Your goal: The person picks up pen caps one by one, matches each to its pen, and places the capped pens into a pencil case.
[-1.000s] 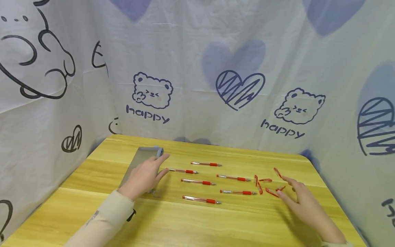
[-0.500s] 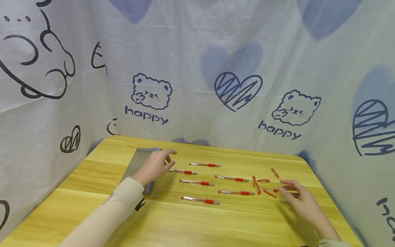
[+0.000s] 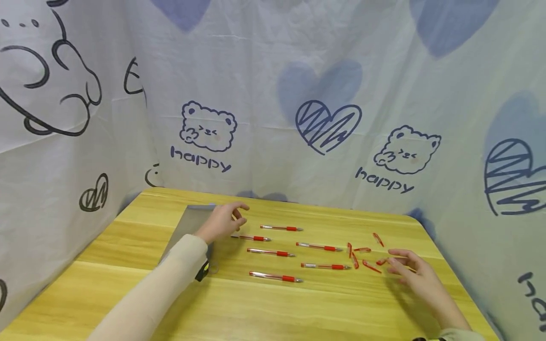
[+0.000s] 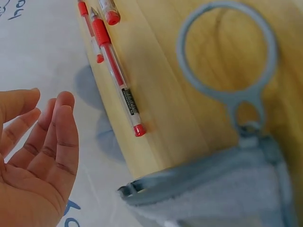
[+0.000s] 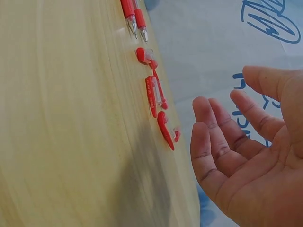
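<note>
My left hand [image 3: 221,221] hovers beside a grey zipped pouch [image 3: 184,228], its fingers loosely bent and holding nothing. In the left wrist view, a ring [image 4: 273,56] hangs off the pouch's end. Several uncapped red gel pens [image 3: 273,253] lie in staggered rows, one of them [image 4: 123,90] close to the left hand. Over at the right, my right hand [image 3: 420,274] hangs above the table with relaxed fingers and an empty palm, as the right wrist view shows. Loose red pen caps [image 3: 372,267] lie scattered just left of it, with one cap [image 3: 381,261] near its fingertips.
The wooden table [image 3: 273,312] has rounded far corners. A white cloth [image 3: 256,94] printed with hearts and bears hangs behind it and along both sides. Pen tips in the middle point toward the caps.
The left hand has moved right and slightly away from me, off the pouch toward the pens. The right hand's fingers have bent a little, near the caps. Pens and caps stay put.
</note>
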